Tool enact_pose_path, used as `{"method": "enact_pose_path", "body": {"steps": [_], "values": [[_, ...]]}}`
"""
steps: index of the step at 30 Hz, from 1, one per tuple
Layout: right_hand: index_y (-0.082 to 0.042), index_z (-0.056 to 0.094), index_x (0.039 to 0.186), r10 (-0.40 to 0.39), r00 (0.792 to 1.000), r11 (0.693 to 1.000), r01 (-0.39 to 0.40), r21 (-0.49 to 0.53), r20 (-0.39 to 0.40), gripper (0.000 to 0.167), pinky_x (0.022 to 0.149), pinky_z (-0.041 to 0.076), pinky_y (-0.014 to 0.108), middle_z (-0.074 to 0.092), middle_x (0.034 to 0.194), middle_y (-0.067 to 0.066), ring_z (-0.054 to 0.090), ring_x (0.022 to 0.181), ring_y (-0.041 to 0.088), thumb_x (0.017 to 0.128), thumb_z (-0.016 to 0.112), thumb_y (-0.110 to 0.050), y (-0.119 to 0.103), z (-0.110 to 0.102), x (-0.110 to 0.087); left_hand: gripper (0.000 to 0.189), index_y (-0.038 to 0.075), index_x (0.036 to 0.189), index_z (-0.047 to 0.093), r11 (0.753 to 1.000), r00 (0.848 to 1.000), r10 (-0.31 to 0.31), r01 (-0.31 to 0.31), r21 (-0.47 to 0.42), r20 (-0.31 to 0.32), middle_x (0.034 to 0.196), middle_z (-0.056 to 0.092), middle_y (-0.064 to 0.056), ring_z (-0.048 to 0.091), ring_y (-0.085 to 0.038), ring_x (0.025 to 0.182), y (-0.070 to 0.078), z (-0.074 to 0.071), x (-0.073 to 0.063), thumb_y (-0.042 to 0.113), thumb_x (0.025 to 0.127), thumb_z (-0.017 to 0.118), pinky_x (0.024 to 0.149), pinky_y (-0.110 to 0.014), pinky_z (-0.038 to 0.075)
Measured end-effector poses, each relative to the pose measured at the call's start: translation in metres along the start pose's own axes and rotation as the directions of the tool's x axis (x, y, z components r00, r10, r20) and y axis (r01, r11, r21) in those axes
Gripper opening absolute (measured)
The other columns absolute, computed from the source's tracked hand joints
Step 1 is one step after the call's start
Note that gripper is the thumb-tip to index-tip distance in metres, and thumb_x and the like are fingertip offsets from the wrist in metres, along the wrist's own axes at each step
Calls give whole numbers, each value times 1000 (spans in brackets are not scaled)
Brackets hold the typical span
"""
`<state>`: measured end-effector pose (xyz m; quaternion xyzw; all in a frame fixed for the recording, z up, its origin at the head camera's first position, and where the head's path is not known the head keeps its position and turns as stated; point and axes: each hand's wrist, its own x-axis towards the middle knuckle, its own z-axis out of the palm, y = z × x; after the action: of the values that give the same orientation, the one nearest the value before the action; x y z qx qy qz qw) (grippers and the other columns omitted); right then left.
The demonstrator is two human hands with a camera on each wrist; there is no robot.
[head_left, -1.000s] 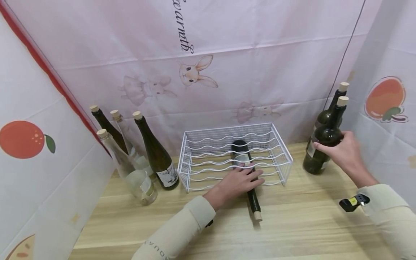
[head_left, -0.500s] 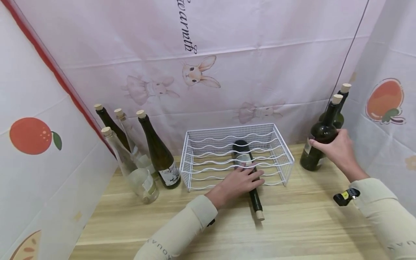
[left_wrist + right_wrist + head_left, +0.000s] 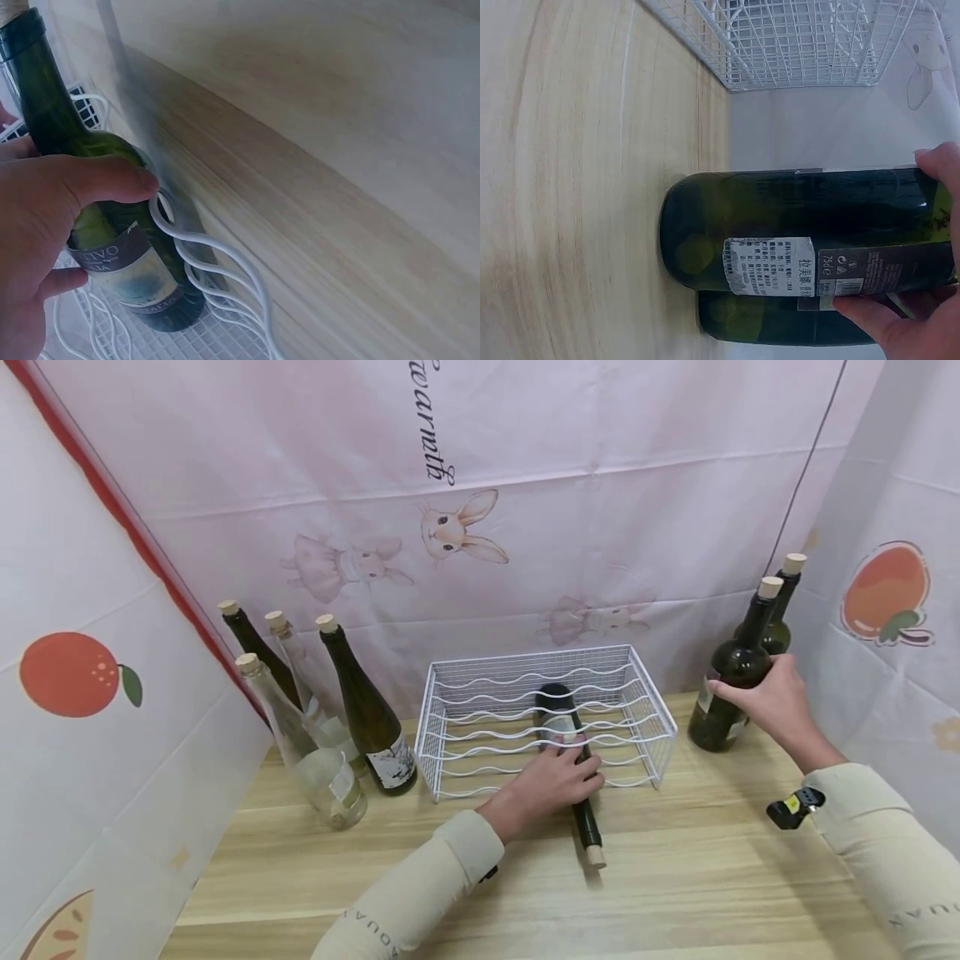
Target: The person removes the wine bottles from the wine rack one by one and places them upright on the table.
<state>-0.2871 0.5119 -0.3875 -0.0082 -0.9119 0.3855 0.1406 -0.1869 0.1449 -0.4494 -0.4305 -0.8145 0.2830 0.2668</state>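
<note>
In the head view a dark green wine bottle (image 3: 557, 723) lies in the white wire rack (image 3: 480, 752), its corked neck sticking out toward me. My left hand (image 3: 551, 781) grips this bottle over the rack's front. The left wrist view shows the thumb (image 3: 112, 180) across its shoulder, above a dark and cream label (image 3: 139, 274). To the right of the rack, my right hand (image 3: 780, 697) holds a second dark wine bottle (image 3: 738, 664) around its body, upright and corked. Its back label (image 3: 772, 266) shows in the right wrist view.
Another dark bottle (image 3: 777, 627) stands behind the one in my right hand. Left of the rack stand several corked bottles, among them a dark one with a patterned label (image 3: 367, 718) and a clear one (image 3: 307, 752). A printed curtain (image 3: 525, 568) closes off the back.
My right hand has shifted its bottle slightly left, away from the bottle behind it. The left hand's fingers have drawn in a little on the lying bottle, which stays in the rack.
</note>
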Motion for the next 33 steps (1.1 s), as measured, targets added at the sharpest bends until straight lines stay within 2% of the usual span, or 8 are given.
{"method": "enact_pose_path", "body": {"steps": [4, 8, 15, 18, 22, 25, 30, 33], "values": [[17, 25, 146, 1, 1000, 1000, -1, -18, 14, 110, 90, 46, 65, 43, 136, 43, 50, 119, 52, 86, 75, -60, 0, 0, 0, 29, 30, 129, 57, 998, 1000, 11, -10, 63, -19, 137, 60, 7, 62, -22, 124, 2, 0, 1, 21, 101, 63, 89, -36, 61], [18, 23, 146, 4, 1000, 1000, -3, -29, 28, 112, 91, 46, 66, 43, 136, 44, 50, 119, 54, 86, 74, -61, -2, -1, -1, 28, 29, 130, 57, 992, 999, 27, -24, 122, -24, 134, 60, 5, 63, -22, 117, 5, 0, 1, 21, 103, 60, 81, -36, 61], [17, 18, 150, 18, 998, 999, -16, -41, 58, 115, 93, 47, 70, 40, 138, 46, 48, 123, 56, 87, 72, -63, -6, -4, -4, 28, 26, 131, 52, 985, 1000, 22, -22, 170, 0, 133, 59, 1, 65, -25, 112, 9, 0, 1, 12, 107, 48, 77, -35, 63], [17, 17, 152, 25, 998, 999, -23, -40, 66, 117, 95, 47, 70, 39, 140, 47, 47, 124, 57, 87, 72, -63, -8, -6, -7, 30, 25, 129, 52, 984, 1000, 15, -11, 177, -21, 132, 59, 0, 66, -27, 110, 11, 2, 1, 8, 105, 48, 77, -36, 64], [18, 17, 152, 30, 997, 999, -27, -44, 70, 119, 93, 49, 69, 40, 139, 48, 49, 123, 57, 87, 72, -64, -11, -7, -9, 30, 24, 126, 53, 983, 998, 1, 9, 186, -55, 128, 61, 0, 66, -24, 101, 13, 5, 1, 5, 102, 53, 75, -36, 64], [18, 26, 148, 10, 998, 999, -7, -50, 57, 114, 88, 51, 65, 46, 136, 45, 53, 118, 54, 85, 74, -64, -11, -6, -9, 31, 22, 125, 54, 982, 997, -22, 36, 185, -73, 126, 62, -1, 68, -26, 101, 13, 5, -1, 1, 103, 46, 75, -36, 65], [17, 45, 137, -44, 999, 998, 45, -36, 28, 98, 81, 51, 54, 55, 129, 39, 57, 111, 48, 84, 79, -58, -8, -7, -11, 49, 20, 118, 59, 985, 983, -35, 65, 161, -183, 120, 65, -1, 71, -32, 103, 10, 7, -6, -8, 105, 21, 73, -36, 65], [16, 47, 136, -53, 998, 998, 53, -24, 14, 94, 76, 48, 42, 56, 127, 37, 57, 107, 44, 85, 79, -57, -8, -10, -13, 51, 20, 114, 62, 987, 961, -31, 71, 141, -273, 116, 68, 0, 72, -31, 100, 5, 6, -10, -8, 105, 20, 72, -36, 65]]}}
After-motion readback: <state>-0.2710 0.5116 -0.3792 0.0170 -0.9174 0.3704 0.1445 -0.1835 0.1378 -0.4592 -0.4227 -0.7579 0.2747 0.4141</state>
